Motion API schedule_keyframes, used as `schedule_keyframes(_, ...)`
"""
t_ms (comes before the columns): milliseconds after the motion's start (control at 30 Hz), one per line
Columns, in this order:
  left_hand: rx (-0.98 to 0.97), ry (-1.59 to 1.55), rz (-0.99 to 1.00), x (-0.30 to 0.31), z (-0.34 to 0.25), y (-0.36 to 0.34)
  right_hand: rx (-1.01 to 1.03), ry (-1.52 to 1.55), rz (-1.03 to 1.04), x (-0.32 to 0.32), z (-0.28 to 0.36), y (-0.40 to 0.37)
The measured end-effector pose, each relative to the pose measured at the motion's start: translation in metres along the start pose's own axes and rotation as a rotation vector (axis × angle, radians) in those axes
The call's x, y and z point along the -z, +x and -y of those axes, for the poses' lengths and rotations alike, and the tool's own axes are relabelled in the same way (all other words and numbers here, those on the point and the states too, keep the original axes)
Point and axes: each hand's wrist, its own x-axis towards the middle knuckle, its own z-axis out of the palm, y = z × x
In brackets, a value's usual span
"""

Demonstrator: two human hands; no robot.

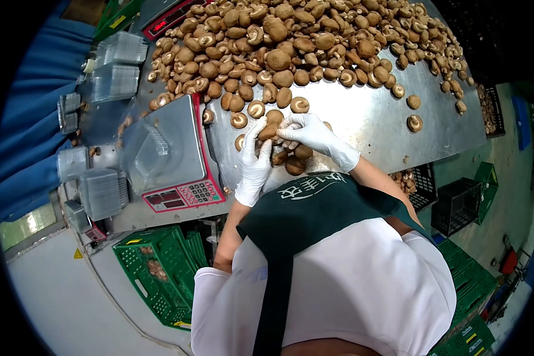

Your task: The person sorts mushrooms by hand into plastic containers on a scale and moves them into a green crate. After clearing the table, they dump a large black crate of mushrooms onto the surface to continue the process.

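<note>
Both of my hands wear white gloves and meet over the near side of the metal table. My left hand (255, 163) is closed round a brown shiitake mushroom (268, 132), its thumb and fingers on the cap. Close beside it, my right hand (311, 135) has its fingers bent together at the mushrooms; what sits in its fingertips is partly hidden. Another mushroom (274, 116) shows just above the held one. Several loose mushrooms (295, 165) lie below my hands, near the apron.
A large heap of shiitake mushrooms (279, 41) covers the table's (362, 127) far side. Left stands a scale (178, 142) with a clear plastic tray (152, 151) on it. Stacked clear trays (104, 193) line the left edge. Green crates (157, 273) and black crates (457, 204) stand below.
</note>
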Motion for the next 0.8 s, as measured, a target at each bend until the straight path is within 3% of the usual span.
schedule_keyframes(33,0.154,-0.237,-0.018,-0.003,-0.006,-0.002,0.001,-0.001,0.003,-0.001,-0.001,0.0)
schedule_keyframes(67,0.153,-0.236,-0.021,0.001,-0.004,-0.002,0.028,-0.05,0.01,-0.003,-0.002,-0.002)
schedule_keyframes(133,-0.11,0.22,0.137,0.009,0.002,-0.005,0.101,-0.128,0.004,-0.006,-0.01,-0.006)
schedule_keyframes(300,-0.285,0.18,0.156,0.005,0.007,-0.008,-0.076,0.116,0.054,0.003,-0.005,-0.028)
schedule_keyframes(367,-0.287,0.088,0.052,0.009,0.013,-0.008,-0.144,0.356,-0.094,0.021,-0.002,-0.046)
schedule_keyframes(400,-0.198,0.003,0.026,0.014,0.01,-0.007,-0.138,0.334,-0.138,0.032,-0.005,-0.058)
schedule_keyframes(433,0.019,-0.29,-0.047,0.019,0.022,-0.013,-0.133,0.312,-0.179,0.047,-0.008,-0.071)
schedule_keyframes(500,0.226,-0.191,-0.151,0.038,0.013,-0.01,-0.175,-0.524,-0.003,0.094,-0.004,-0.101)
schedule_keyframes(567,0.339,0.044,-0.147,0.059,0.034,-0.015,-0.295,-1.019,-0.022,0.117,0.008,-0.128)
schedule_keyframes(633,0.403,0.18,-0.071,0.065,0.044,-0.023,-0.567,-1.525,-0.297,0.117,0.013,-0.139)
schedule_keyframes(700,0.366,0.426,0.021,0.062,0.041,-0.033,-0.647,-1.503,-0.289,0.121,0.009,-0.138)
schedule_keyframes(767,0.295,0.569,0.123,0.056,0.035,-0.039,-0.155,-1.264,-0.482,0.101,0.004,-0.129)
schedule_keyframes(800,0.28,0.596,0.146,0.052,0.035,-0.042,-0.218,-1.201,-0.433,0.086,0.011,-0.117)
